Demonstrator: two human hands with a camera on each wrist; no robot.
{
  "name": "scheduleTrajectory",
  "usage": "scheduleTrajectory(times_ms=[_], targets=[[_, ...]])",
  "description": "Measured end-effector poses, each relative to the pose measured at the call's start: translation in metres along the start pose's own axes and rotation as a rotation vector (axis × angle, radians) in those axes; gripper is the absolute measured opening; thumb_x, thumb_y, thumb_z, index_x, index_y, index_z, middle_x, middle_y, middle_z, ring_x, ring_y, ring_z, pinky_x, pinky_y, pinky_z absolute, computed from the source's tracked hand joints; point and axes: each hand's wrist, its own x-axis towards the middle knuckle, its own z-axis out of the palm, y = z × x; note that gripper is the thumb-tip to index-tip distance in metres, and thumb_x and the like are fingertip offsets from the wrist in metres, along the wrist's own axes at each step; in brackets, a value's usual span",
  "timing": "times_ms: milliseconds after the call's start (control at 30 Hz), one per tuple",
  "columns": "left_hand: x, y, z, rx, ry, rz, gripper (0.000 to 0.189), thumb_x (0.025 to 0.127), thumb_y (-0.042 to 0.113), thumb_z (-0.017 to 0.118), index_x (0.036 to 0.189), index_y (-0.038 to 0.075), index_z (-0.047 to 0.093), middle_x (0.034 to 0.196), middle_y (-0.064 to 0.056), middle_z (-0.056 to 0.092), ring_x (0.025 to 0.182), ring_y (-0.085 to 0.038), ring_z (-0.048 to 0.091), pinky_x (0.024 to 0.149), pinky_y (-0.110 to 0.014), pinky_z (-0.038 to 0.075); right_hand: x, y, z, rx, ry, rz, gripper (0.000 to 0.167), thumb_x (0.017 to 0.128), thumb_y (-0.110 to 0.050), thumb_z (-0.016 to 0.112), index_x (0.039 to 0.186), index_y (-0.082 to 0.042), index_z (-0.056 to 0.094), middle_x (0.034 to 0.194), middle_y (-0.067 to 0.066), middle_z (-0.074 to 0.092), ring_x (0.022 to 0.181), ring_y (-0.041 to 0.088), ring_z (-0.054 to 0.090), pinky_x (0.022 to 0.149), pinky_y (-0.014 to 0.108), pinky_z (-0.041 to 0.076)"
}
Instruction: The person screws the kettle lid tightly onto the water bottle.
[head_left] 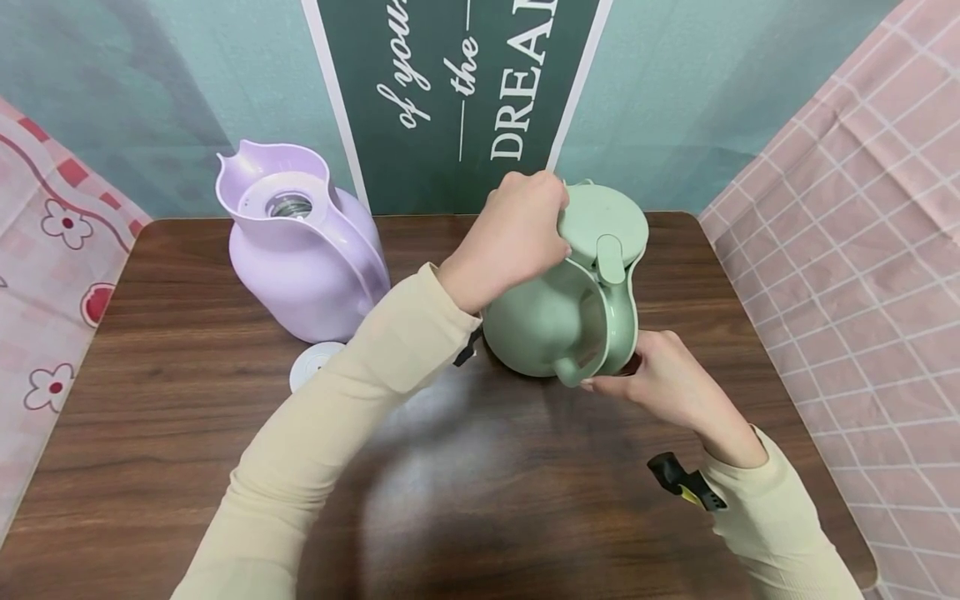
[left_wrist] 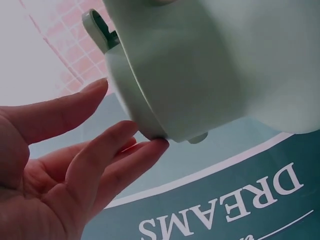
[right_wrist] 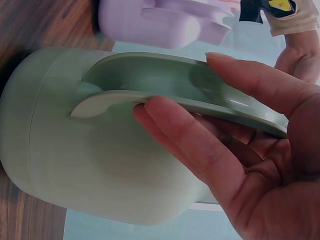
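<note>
Green jug (head_left: 536, 329) held at handle and lid, just right of centre in the frame

At the upper left of the frame, a purple jug (head_left: 300, 275) is seen with its top uncovered. Below it, a white disc (head_left: 306, 364) is partly hidden by the cream left sleeve (head_left: 330, 425). Near the centre, the left hand (head_left: 510, 237) is placed at the left edge of the green jug's lid (head_left: 603, 221); the lid is held by the fingertips, with the thumb and fingers spread around its edge. Behind, a dark green panel (head_left: 480, 108) is lettered in white. The lid is seated on top of the jug, and its tab (head_left: 611, 260) is pointed toward the handle (head_left: 621, 325). At the right of centre, the handle's lower part is gripped by the right hand (head_left: 663, 379), between thumb and fingers. Pink checked cloth (head_left: 885, 275) is hung at the far right.
</note>
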Motion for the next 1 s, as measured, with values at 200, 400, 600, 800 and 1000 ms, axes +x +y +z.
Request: scheduleTrajectory(times_ms=[200,400,600,800,1000], targets=[[0.001,0.000,0.003,0.022,0.019,0.013,0.033,0.073,-0.002,0.055,0.056,0.012,0.030,0.062,0.002,0.024,0.060,-0.013,0.028,0.050,-0.022,0.025,0.000,0.000,0.000,0.002,-0.002,-0.001,0.019,0.067,-0.023,0.081,0.078,-0.016,0.066,0.066,-0.011,0.060,0.057,0.005,0.050,0.054,0.025,0.041],[0.007,-0.003,0.003,-0.002,0.026,0.034,0.036,0.069,-0.006,0.052,0.053,0.013,0.026,0.058,0.003,0.016,0.057,-0.012,0.022,0.048,-0.020,0.021,0.000,0.000,0.000,0.002,-0.003,-0.004,0.019,0.068,-0.022,0.080,0.078,-0.016,0.066,0.066,-0.010,0.060,0.057,0.006,0.049,0.054,0.025,0.041],[0.015,-0.007,-0.004,0.018,-0.062,0.062,0.035,0.068,-0.004,0.057,0.055,0.012,0.028,0.061,0.001,0.020,0.060,-0.013,0.029,0.050,-0.019,0.026,0.000,-0.001,0.000,-0.002,-0.010,0.009,0.019,0.068,-0.020,0.080,0.079,-0.014,0.065,0.066,-0.009,0.059,0.056,0.007,0.049,0.053,0.025,0.041],[0.018,-0.011,-0.007,0.026,-0.097,0.086,0.033,0.069,-0.002,0.063,0.056,0.011,0.035,0.063,0.000,0.030,0.065,-0.015,0.037,0.054,-0.020,0.031,0.000,-0.001,0.000,-0.002,-0.010,0.009,0.019,0.068,-0.020,0.080,0.079,-0.014,0.065,0.065,-0.009,0.059,0.055,0.006,0.048,0.052,0.025,0.041],[0.007,-0.011,-0.005,0.008,-0.055,0.081,0.032,0.071,-0.005,0.057,0.054,0.010,0.035,0.062,0.000,0.032,0.064,-0.015,0.037,0.053,-0.020,0.029,-0.001,0.000,0.000,-0.002,-0.005,0.007,0.019,0.067,-0.020,0.080,0.078,-0.016,0.066,0.065,-0.011,0.059,0.057,0.006,0.049,0.054,0.025,0.041]])
